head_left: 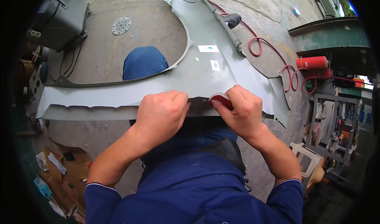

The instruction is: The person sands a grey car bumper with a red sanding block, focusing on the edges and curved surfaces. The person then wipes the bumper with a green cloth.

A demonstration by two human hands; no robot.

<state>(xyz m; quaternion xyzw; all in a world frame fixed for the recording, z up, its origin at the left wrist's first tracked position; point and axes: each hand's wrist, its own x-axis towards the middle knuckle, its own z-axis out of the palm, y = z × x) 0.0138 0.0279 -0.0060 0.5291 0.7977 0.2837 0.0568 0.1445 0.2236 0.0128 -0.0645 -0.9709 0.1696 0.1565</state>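
Note:
A grey car fender [206, 71] lies across my lap, its wheel arch curving at the upper left and its flanged edge nearest my body. My left hand [165, 110] is closed over that near edge, and its fingertips are mostly hidden from view. Close to its right, my right hand [244, 108] pinches a bent sanding disc [221, 99], dark red on one face and pale on the other. The disc sits against the same flange, between my two hands. Two white labels [208, 49] are stuck on the panel.
A red hose [273, 45] loops over the concrete floor beyond the fender. At right are a red fire extinguisher [312, 62] and a grey rack [330, 129]. A dark metal cabinet [65, 20] stands upper left; opened cardboard [73, 164] lies lower left.

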